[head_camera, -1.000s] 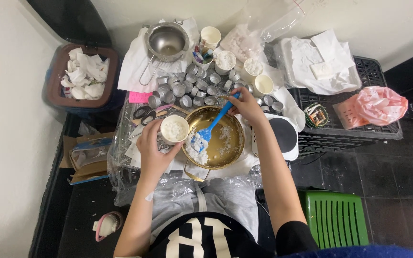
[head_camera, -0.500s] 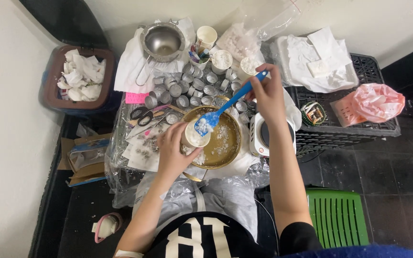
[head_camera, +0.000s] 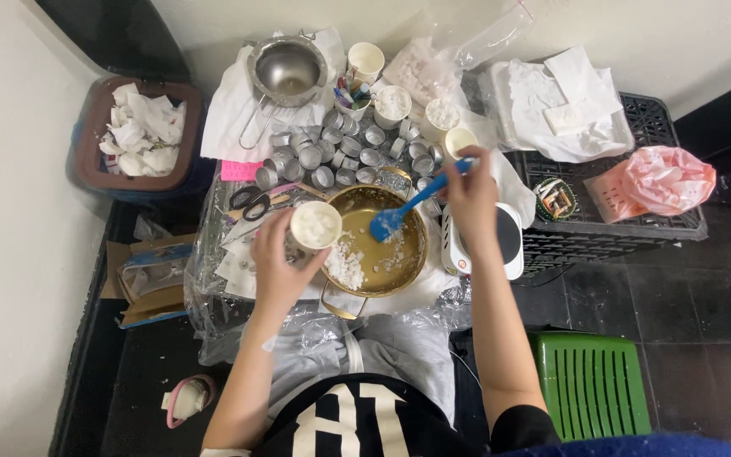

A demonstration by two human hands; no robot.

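The left hand (head_camera: pixel 277 267) had its fingers wrapped round a paper cup (head_camera: pixel 316 225) of white flakes, held at the left rim of the gold pan (head_camera: pixel 374 250). The right hand (head_camera: pixel 471 199) gripped a blue spatula (head_camera: pixel 403 211), its blade over the pan, where white flakes lay heaped at the lower left. Behind the pan stood many small metal tins (head_camera: pixel 340 152), a steel strainer bowl (head_camera: pixel 287 69) and cups of white pieces (head_camera: pixel 392 103) on the plastic-covered surface (head_camera: pixel 213 279). Far left of the pan, a brown bin (head_camera: pixel 95 161) held crumpled white paper; far right, a pink bag (head_camera: pixel 657 179) sat on a black crate (head_camera: pixel 636 224).
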